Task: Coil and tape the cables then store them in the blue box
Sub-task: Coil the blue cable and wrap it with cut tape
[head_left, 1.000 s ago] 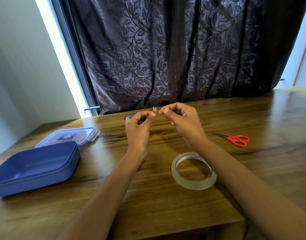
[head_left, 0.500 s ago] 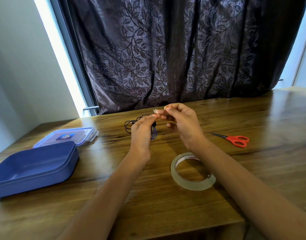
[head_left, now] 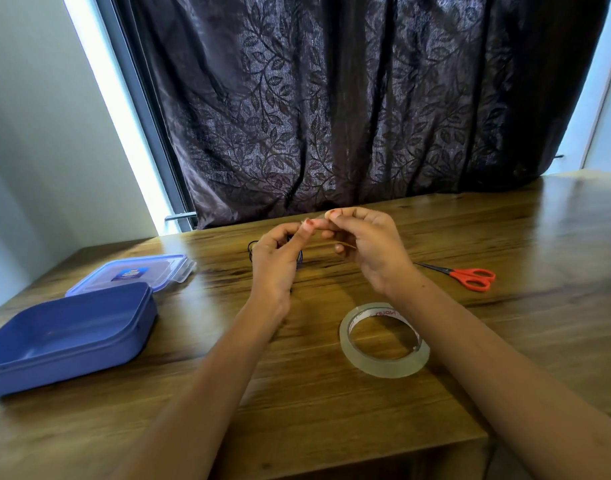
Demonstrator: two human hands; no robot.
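My left hand (head_left: 276, 261) and my right hand (head_left: 369, 247) are raised together over the middle of the wooden table (head_left: 331, 393). Between their fingertips they pinch a short strip of clear tape (head_left: 345, 244). A thin dark coiled cable (head_left: 253, 249) lies on the table behind my left hand, mostly hidden by it. The open blue box (head_left: 68, 337) sits at the left, with nothing visible inside. A roll of clear tape (head_left: 383, 339) lies flat under my right forearm.
The box's blue-rimmed lid (head_left: 134, 271) lies behind the box. Red-handled scissors (head_left: 466, 277) lie to the right of my hands. A dark patterned curtain (head_left: 349, 98) hangs along the table's far edge. The table's near edge (head_left: 366, 455) runs close below the tape roll.
My hands have drawn closer together, fingertips now meeting. My left hand shifted right, uncovering part of the dark cable behind it. Box, roll and scissors have stayed put.
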